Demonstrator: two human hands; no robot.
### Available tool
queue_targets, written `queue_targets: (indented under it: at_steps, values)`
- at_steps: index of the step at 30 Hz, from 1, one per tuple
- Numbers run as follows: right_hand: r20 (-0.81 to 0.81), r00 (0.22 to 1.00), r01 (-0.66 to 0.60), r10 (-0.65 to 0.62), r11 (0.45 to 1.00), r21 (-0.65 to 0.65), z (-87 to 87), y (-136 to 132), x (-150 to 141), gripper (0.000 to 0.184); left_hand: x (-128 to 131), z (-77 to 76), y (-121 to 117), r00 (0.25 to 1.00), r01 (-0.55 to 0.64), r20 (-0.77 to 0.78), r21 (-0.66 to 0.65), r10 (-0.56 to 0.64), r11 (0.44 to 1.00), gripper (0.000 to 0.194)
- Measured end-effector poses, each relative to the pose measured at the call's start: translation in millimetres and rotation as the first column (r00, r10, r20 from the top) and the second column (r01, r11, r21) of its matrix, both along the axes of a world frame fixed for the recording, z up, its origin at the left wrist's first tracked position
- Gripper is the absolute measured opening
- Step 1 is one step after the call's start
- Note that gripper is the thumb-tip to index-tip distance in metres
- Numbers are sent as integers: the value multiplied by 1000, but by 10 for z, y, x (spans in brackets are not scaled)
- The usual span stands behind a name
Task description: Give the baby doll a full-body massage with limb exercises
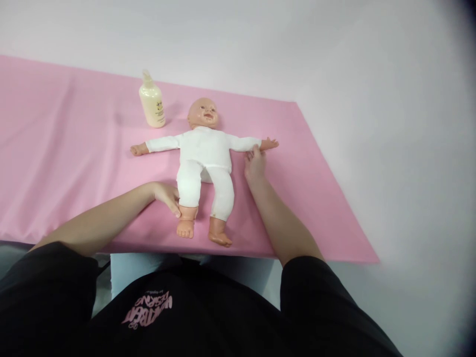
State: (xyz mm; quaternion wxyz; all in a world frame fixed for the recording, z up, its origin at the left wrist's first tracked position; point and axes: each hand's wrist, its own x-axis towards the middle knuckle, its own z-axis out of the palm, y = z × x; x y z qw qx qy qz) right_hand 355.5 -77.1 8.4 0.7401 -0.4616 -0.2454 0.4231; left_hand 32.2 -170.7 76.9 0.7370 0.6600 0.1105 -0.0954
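A baby doll (205, 144) with a bare head and a white cloth body lies on its back, arms spread wide and feet toward me. My left hand (168, 196) is at the doll's leg on the left, just above the bare foot (185, 228). Its thumb rests against the ankle and the other fingers are partly hidden behind the leg, closed around it. On the other side, my right hand (255, 162) pinches the doll's outstretched arm (243, 143) near the wrist, fingertips at the white sleeve's end.
A cream-coloured pump bottle (152, 105) stands upright left of the doll's head. Pink cloth (92, 134) covers the table, wrinkled on the left. The table's right edge slants down toward me, and its front edge lies close to my body. Beyond is a pale surface.
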Motion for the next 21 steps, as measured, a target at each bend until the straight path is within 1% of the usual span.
queue_targets:
  at_steps: [3,8,11,17,21]
  values:
    - [5,1000,-8,8,1000,-1,18,-12,-1,24,-4,-1,8,999,51,-5,3,-51,999,63]
    - [9,1000,-16,17,1000,-12,20,-4,8,20,6,32,-5,1000,17,-12,13,-17,1000,62]
    - [16,1000,5,-5,1000,-3,-5,13,5,19,20,47,-12,1000,29,0,20,-29,999,60]
    - [57,998,-18,17,999,32,-77,43,23,29,14,40,-3,999,33,-6,38,-32,999,57]
    - [64,998,-21,20,1000,20,-66,43,28,27,15,56,-12,999,19,-27,17,-19,1000,54]
